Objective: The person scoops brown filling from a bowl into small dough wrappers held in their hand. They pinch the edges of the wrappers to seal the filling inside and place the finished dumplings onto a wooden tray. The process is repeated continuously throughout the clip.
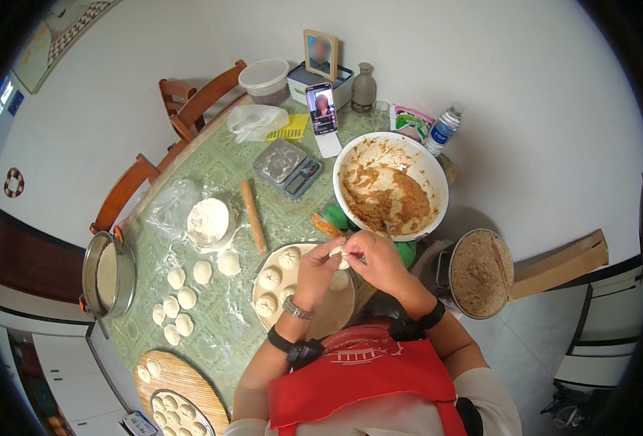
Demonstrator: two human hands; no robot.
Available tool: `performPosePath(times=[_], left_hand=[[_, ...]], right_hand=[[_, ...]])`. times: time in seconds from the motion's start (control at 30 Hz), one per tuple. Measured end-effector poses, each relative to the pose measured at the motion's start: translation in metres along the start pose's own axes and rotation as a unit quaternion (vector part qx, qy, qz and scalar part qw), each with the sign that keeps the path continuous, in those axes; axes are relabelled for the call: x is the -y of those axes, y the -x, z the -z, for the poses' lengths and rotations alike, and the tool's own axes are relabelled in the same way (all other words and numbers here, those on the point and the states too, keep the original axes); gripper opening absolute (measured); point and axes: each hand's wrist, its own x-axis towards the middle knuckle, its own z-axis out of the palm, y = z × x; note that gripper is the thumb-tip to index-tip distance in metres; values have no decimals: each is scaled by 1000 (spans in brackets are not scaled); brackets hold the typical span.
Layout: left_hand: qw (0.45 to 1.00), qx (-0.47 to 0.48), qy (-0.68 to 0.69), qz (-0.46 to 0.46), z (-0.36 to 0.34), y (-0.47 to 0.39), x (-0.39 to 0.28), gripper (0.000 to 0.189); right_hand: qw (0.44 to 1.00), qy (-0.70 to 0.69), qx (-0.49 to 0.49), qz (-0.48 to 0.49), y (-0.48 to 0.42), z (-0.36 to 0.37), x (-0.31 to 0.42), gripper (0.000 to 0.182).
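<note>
Between my left hand (pixel 317 272) and my right hand (pixel 378 261) is a small filled dough bun (pixel 339 256), its edge pinched by the fingers of both. Below them lies a round lined tray (pixel 327 316) with several pleated buns (pixel 269 278) on its left part and a pale dough piece (pixel 339 280) near my right wrist. A white bowl (pixel 391 185) smeared with orange-brown filling (pixel 403 201) stands just beyond my hands. Left of the tray, several flattened dough pieces (pixel 202 272) lie on the floury green tablecloth, with a wooden rolling pin (pixel 253 218) further up.
A flour container (pixel 210 223), a digital scale (pixel 287 166) and a propped phone (pixel 322 109) stand on the table. At left is a steel steamer pot (pixel 108 275); at lower left, a round wooden board (pixel 190 376) bears more buns. A pot of brownish mixture (pixel 482 272) stands at right.
</note>
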Motion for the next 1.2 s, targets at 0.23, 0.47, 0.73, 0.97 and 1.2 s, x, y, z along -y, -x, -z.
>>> performPosePath(times=[0.23,0.47,0.73,0.97,1.2], left_hand=[[991,54,-113,-51,4,-5,-1,31],[954,-41,277,103,-2,-6,-20,44],[961,-44,235,142,-4,-4,-20,62],[991,-12,68,111,7,-2,-34,68],[992,-17,54,110,6,-3,-28,70]], right_hand=[[999,30,0,32,-2,4,7,12],[995,-85,-59,5,-6,2,8,13],[997,-70,-27,34,-14,7,17,9],[983,11,86,161,-26,25,29,8],[966,61,136,209,-28,25,23,10]])
